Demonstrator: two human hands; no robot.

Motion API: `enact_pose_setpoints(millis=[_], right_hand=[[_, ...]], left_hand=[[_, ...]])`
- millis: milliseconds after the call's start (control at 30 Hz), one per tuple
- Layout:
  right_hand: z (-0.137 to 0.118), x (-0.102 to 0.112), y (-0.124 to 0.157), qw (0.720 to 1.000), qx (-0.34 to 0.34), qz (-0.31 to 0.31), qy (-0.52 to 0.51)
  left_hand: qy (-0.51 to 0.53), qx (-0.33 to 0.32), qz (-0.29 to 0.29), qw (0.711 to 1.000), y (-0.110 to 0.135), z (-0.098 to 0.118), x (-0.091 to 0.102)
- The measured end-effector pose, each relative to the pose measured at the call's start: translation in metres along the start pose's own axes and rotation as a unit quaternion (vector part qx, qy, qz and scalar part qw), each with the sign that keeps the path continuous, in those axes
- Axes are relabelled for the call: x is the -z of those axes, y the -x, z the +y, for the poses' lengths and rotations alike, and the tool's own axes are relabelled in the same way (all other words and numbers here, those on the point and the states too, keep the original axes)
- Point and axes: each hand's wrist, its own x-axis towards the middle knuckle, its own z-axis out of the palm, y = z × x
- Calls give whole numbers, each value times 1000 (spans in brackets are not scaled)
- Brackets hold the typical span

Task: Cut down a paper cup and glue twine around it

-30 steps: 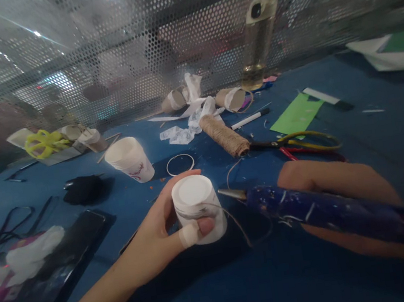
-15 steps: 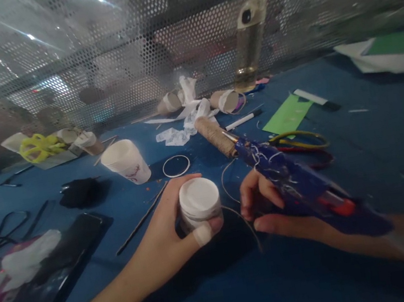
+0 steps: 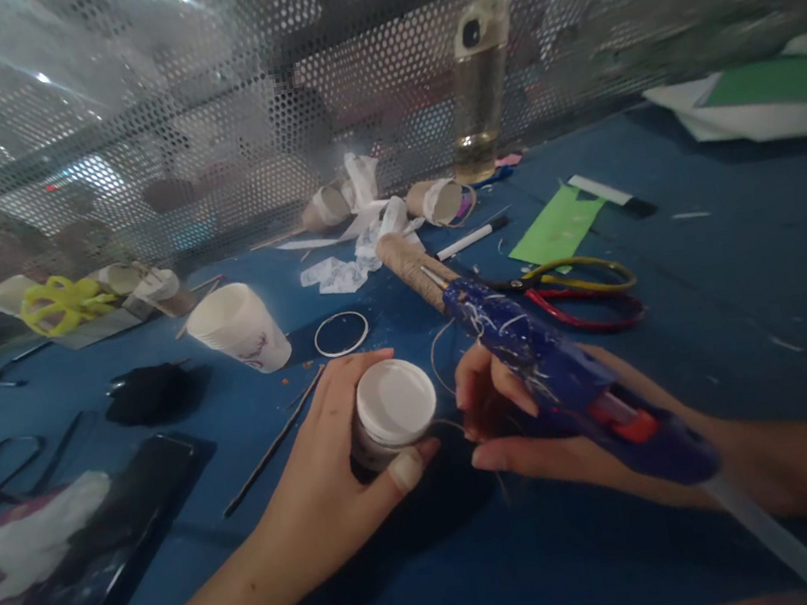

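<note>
My left hand (image 3: 335,454) is wrapped round a small white round container (image 3: 397,402), which stands with its flat, rimmed end facing up. A blue hot glue gun (image 3: 533,354), its body marked with dried glue strings, sits in my right hand (image 3: 500,414). Its metal nozzle points up and left, and a clear glue stick trails from its back end. The handle is hidden. Thumb and fingertips of this hand curl in front of the gun, near a thin piece of twine (image 3: 443,362). Beyond the nozzle lies a roll of brown twine (image 3: 405,267).
A paper cup (image 3: 237,332), a white ring (image 3: 342,334) and a dark thin stick (image 3: 273,443) lie around my left hand. Scissors (image 3: 584,291) and green paper (image 3: 555,229) are at right. A bottle (image 3: 480,79) stands by the mesh panel. A phone (image 3: 103,580) lies at left.
The view has shifted slightly to the right. The glue gun and my right hand have come a little closer to the white container, which my left hand still grips.
</note>
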Motion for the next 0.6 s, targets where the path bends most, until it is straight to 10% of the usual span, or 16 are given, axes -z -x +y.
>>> enact_pose_setpoints(millis=[600], right_hand=[[4,-8,-2,1000,0,18,-20]], left_hand=[[-76,-42,32,996,-1,-2,-5]])
